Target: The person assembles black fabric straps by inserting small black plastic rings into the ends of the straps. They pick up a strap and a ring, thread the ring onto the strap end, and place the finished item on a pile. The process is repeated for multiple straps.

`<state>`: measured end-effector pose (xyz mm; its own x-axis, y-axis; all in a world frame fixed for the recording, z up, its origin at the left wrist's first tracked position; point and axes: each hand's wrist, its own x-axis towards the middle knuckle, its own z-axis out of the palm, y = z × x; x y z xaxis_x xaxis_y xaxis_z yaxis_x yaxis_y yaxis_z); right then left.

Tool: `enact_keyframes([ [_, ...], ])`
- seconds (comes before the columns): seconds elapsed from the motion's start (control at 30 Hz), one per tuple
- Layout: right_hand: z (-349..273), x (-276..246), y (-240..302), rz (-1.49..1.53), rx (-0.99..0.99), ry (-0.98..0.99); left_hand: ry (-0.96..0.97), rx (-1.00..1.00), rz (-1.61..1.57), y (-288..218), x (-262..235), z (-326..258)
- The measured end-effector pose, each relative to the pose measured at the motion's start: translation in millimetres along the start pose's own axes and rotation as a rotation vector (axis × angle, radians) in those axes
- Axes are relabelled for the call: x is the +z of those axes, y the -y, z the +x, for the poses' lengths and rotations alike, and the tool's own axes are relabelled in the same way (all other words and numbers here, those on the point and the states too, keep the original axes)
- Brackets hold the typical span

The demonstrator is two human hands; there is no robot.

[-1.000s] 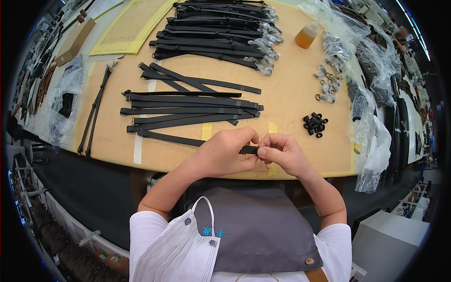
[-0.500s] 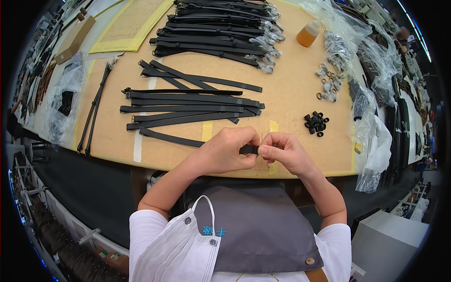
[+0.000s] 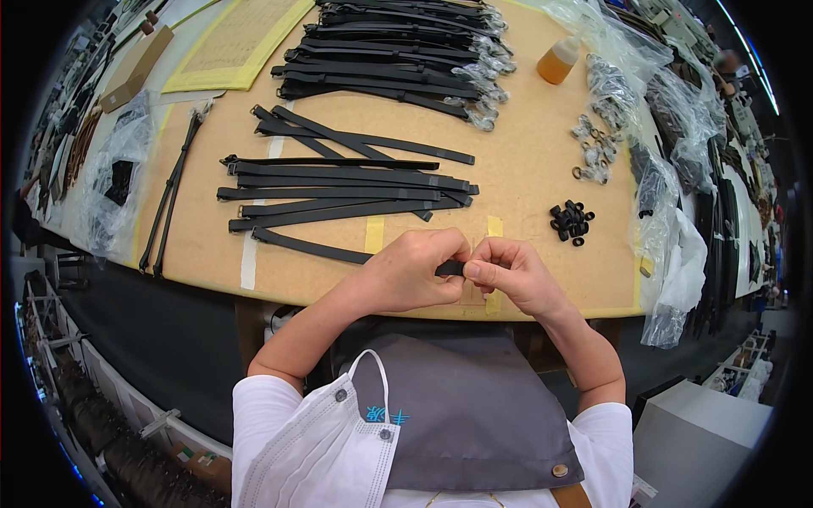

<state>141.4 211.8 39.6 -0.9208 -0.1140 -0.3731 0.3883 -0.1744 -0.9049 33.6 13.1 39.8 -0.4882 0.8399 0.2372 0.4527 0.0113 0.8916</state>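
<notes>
A black strap [image 3: 315, 246] runs across the near part of the table, its buckle end lying to the left. My left hand [image 3: 419, 267] is closed round it close to its right end. Fingers and thumb of my right hand [image 3: 510, 273] pinch the strap's tip, right beside the left hand. Whether a small loop is on the tip, hidden by the fingers, I cannot make out. Just beyond lie several loose black straps [image 3: 339, 194], some crossing one another. A small heap of black keeper loops [image 3: 571, 222] sits to the right of my hands.
Bundled black straps [image 3: 373, 72] with plastic-wrapped ends lie at the back. A bottle of amber liquid [image 3: 556, 64] stands right of them, near wrapped metal rings [image 3: 593, 151]. Two thin straps [image 3: 175, 190] lie at left. Plastic bags [image 3: 677, 254] cover the right edge.
Both hands stay together on the strap with almost no movement. The piece of strap showing between them is slightly shorter and tilted a little.
</notes>
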Motion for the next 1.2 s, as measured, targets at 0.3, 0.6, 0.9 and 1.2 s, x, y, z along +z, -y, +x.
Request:
enact_keyframes([
  [0.3,-5,13,2,-0.068,-0.053,-0.061,0.0,0.022,-0.033,3,7,1],
  [0.6,-6,27,-17,-0.435,-0.344,-0.246,0.084,-0.131,-0.247,1,7,-10],
  [0.9,-28,6,9,-0.557,-0.18,0.004,0.362,-0.284,-0.138,-9,-15,-6],
  [1.2,-30,5,15,-0.71,-0.122,0.048,0.22,-0.095,-0.092,3,8,-16],
])
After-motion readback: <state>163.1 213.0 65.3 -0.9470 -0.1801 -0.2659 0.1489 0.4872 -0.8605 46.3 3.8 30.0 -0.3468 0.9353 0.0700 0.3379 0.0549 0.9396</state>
